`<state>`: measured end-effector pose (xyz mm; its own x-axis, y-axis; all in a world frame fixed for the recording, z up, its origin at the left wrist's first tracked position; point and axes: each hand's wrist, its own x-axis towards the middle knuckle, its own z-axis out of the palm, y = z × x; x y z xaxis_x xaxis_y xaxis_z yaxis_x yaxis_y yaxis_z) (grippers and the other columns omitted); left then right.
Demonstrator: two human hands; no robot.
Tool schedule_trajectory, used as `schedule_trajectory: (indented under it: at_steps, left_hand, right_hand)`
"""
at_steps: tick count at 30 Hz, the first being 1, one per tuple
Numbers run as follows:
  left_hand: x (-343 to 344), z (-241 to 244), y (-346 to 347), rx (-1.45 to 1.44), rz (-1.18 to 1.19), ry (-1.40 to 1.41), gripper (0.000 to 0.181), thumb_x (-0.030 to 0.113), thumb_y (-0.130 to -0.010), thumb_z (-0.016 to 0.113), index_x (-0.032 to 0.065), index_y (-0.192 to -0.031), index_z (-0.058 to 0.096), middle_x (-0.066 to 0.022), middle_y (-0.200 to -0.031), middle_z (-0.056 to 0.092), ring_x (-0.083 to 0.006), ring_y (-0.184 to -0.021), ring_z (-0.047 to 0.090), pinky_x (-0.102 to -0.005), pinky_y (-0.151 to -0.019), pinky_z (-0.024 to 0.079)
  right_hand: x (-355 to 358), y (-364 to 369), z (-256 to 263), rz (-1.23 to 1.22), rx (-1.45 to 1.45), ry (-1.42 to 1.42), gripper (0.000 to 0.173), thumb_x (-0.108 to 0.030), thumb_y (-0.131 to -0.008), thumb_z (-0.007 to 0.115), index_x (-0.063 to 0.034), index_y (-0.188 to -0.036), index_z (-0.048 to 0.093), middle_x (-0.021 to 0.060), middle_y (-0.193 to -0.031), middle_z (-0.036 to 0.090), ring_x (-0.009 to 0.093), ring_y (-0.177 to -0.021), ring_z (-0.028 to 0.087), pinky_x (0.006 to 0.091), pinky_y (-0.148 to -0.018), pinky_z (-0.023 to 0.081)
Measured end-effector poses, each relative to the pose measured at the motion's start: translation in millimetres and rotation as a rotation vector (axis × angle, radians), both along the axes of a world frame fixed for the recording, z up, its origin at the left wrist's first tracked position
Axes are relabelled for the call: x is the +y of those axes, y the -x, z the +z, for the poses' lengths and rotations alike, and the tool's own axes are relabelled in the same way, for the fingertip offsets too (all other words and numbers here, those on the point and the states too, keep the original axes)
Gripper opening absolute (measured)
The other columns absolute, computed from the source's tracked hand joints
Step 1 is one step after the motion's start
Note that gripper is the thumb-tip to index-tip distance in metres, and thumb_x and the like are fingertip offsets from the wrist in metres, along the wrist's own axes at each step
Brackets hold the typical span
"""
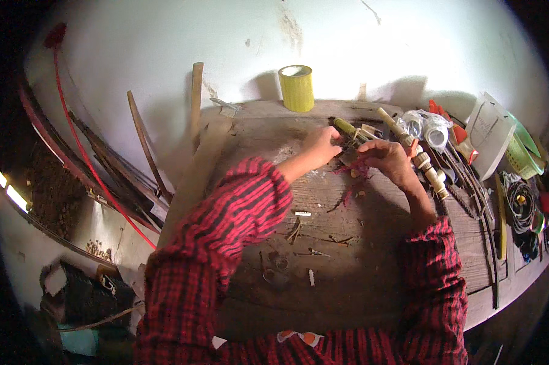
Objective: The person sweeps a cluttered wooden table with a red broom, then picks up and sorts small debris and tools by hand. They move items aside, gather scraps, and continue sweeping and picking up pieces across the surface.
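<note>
My left hand [321, 145] reaches to a small heap of odds and ends at the back of a wooden tabletop [270, 292]. Its thumb and forefinger are at a yellow-green handle or tube [344, 125]; whether they grip anything is unclear. Close by on the right, my right hand [388, 160] is bent over the heap, fingertips drawn together. Beneath those fingertips lies a purple-pink tangle of string or netting [349, 171]; I cannot tell whether it is held. Nearer me lie white plastic wall plugs [303, 213] and a small bundle of twigs or wires [294, 232].
A yellow tape roll [296, 91] stands against the wall. Right of my hands are plastic pipe with fittings [424, 160], bagged white rolls [436, 132], a white paper bag [489, 134], a green basket [523, 155] and coiled black cable [520, 196]. Wooden sticks [144, 141] lean at left.
</note>
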<state>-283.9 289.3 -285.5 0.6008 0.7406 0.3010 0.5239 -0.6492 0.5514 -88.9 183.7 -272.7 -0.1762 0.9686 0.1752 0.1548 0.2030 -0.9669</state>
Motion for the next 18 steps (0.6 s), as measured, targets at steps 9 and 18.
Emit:
schedule_trajectory:
  at_steps: [9,18]
  left_hand:
    - [-81.8,48.0,51.9,-0.561,-0.514,0.895,0.045,0.012,-0.086,0.058,0.0049,-0.127,0.04,-0.0082,-0.104,0.059,-0.0169,-0.095,0.058,-0.0323,-0.083,0.046]
    - [-78.7,65.6,74.7,-0.391,-0.199,0.987,0.021,0.014,-0.091,0.051,-0.0021,-0.101,0.06,-0.0059,-0.078,0.062,-0.012,-0.064,0.059,-0.0247,-0.057,0.046]
  right_hand:
    - [-16.7,59.1,42.3,-0.011,0.13,-0.144,0.027,0.009,-0.081,0.054,0.0002,-0.106,0.058,0.0068,-0.101,0.064,0.016,-0.096,0.059,0.0273,-0.084,0.047]
    - [-11.1,52.1,29.2,0.072,0.197,0.004,0.03,0.011,-0.075,0.056,0.0015,-0.103,0.058,0.0094,-0.096,0.064,0.018,-0.092,0.062,0.0289,-0.083,0.049]
